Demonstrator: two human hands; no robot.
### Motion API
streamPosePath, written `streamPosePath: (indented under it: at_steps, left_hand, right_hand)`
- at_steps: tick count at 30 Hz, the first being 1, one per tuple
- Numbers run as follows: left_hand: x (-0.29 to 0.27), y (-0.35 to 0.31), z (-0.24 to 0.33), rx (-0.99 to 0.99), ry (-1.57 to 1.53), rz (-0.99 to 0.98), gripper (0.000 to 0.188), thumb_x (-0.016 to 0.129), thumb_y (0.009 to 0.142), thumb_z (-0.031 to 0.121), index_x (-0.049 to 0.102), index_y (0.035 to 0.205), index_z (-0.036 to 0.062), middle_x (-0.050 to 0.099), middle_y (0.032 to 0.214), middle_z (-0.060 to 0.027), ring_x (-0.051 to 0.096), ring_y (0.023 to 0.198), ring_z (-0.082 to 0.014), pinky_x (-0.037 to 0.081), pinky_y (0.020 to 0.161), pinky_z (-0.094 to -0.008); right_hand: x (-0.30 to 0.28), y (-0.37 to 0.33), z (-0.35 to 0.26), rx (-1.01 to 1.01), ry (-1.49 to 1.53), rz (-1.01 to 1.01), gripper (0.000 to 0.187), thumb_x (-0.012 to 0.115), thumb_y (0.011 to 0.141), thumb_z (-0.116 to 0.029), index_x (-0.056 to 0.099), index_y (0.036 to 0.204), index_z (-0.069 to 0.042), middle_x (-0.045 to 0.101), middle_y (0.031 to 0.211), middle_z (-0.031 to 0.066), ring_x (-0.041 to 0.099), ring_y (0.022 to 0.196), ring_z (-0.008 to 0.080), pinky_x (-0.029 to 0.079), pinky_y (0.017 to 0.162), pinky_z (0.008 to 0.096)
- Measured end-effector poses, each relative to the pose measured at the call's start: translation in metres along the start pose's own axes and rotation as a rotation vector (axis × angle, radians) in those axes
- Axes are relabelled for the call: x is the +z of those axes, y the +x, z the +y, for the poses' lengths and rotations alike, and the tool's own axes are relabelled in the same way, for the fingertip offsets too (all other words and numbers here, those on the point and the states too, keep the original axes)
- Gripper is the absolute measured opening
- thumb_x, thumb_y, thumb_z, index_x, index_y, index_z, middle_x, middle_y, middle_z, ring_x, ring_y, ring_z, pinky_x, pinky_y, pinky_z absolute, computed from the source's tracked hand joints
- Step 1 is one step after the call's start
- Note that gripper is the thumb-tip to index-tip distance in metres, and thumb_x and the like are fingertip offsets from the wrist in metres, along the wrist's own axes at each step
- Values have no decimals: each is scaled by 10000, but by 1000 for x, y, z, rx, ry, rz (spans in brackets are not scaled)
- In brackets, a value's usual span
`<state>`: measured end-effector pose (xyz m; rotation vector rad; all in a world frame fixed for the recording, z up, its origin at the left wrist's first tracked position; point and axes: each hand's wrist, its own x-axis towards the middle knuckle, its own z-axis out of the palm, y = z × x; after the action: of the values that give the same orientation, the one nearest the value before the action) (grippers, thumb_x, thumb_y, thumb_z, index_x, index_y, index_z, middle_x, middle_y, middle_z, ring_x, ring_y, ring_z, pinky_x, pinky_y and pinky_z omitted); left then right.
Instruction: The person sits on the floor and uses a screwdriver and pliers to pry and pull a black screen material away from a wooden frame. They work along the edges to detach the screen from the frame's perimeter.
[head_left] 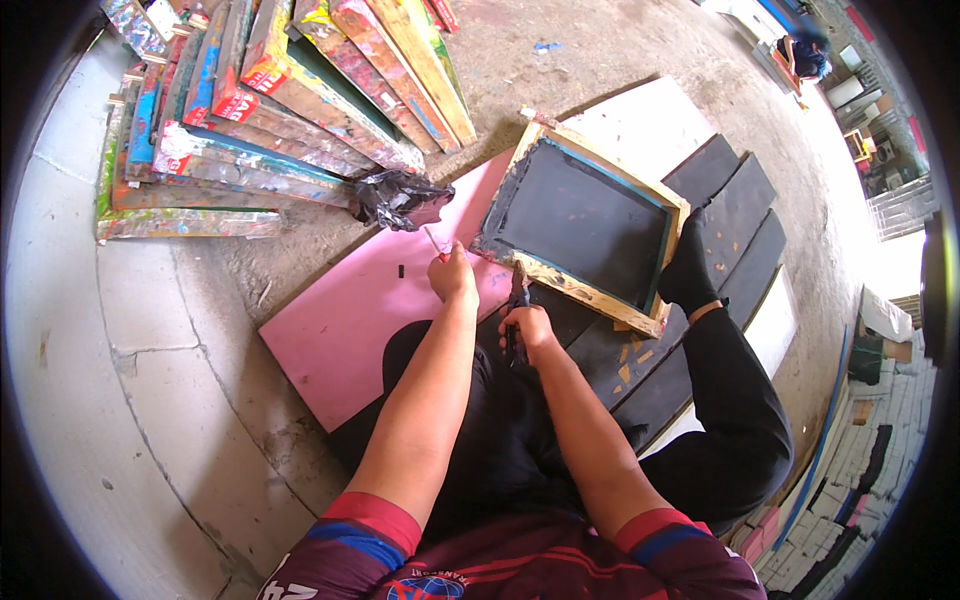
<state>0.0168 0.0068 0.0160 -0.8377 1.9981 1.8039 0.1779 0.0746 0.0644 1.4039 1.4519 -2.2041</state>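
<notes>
My left hand [453, 277] is closed on a screwdriver [433, 240] with a bit of red at the grip, its thin shaft pointing up and left. In my right hand [527, 328] are dark pliers [518, 290], fingers wrapped round the handles. Their head reaches the near edge of a wooden screen frame [590, 288]; whether the jaws bite on it I cannot tell. Dark mesh [590, 215] fills that frame, which lies tilted before me. My black-socked foot [688, 265] rests against its right side.
Pink board [345, 320] and dark boards [735, 215] lie under the frame. A crumpled black plastic bag [395, 198] sits beside several paint-stained frames [260, 150] at the upper left. A small black piece [401, 271] lies on the pink board. Another person [805, 55] is far right.
</notes>
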Motion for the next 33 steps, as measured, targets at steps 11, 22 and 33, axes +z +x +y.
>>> streamPosePath:
  at_steps: [11, 22, 33]
  left_hand:
    - [-16, -41, 21, -145, 79, -524, 233, 790, 920, 248, 648, 847, 79, 573, 655, -7, 458, 452, -113, 324, 391, -293]
    - [-7, -16, 1, 75, -9, -292, 302, 786, 946, 273, 631, 792, 64, 548, 623, 7, 453, 440, -120, 326, 398, -340]
    - [-5, 5, 3, -11, -4, 75, 397, 801, 931, 348, 678, 868, -24, 705, 796, -133, 642, 663, -251, 511, 621, -423]
  right_hand:
    - [-13, -23, -11, -60, -83, -270, 301, 597, 899, -113, 614, 1174, 10, 677, 790, 121, 659, 567, 223, 552, 525, 363]
    - [-20, -27, -35, -30, -218, -272, 340, 625, 951, -208, 556, 1222, -15, 719, 1057, 156, 740, 871, 265, 591, 612, 436]
    - [-5, 2, -23, -92, -145, -114, 251, 654, 946, -239, 621, 1021, -1, 682, 870, 126, 730, 747, 272, 547, 553, 410]
